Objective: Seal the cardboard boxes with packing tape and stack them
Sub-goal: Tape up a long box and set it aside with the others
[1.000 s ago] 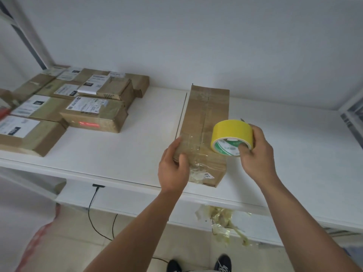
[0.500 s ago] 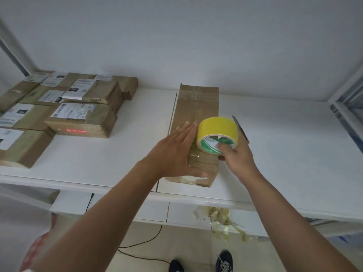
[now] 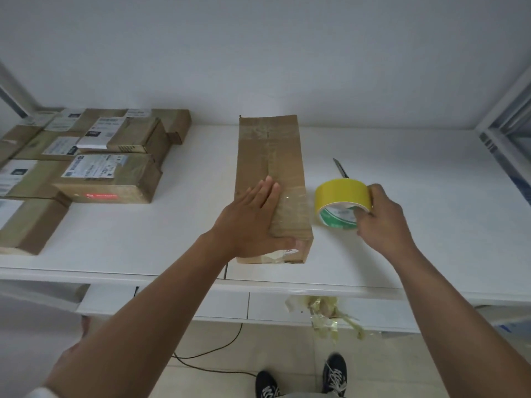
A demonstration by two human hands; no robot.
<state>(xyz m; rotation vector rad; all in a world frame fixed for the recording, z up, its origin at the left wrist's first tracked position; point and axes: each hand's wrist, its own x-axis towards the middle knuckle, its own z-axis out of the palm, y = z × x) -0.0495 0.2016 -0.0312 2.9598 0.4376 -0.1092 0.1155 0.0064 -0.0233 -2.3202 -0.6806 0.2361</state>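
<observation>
Since a moment ago our right hand (image 3: 383,218), grip curled on the tape roll (image 3: 342,203), moved off the box (image 3: 273,179) to centre-right; our left hand (image 3: 253,222) presses flat, fingers straight.

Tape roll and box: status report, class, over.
Left hand flat on long box. Right hand grips yellow tape roll, beside box. Blade behind roll; nothing blocking.
</observation>
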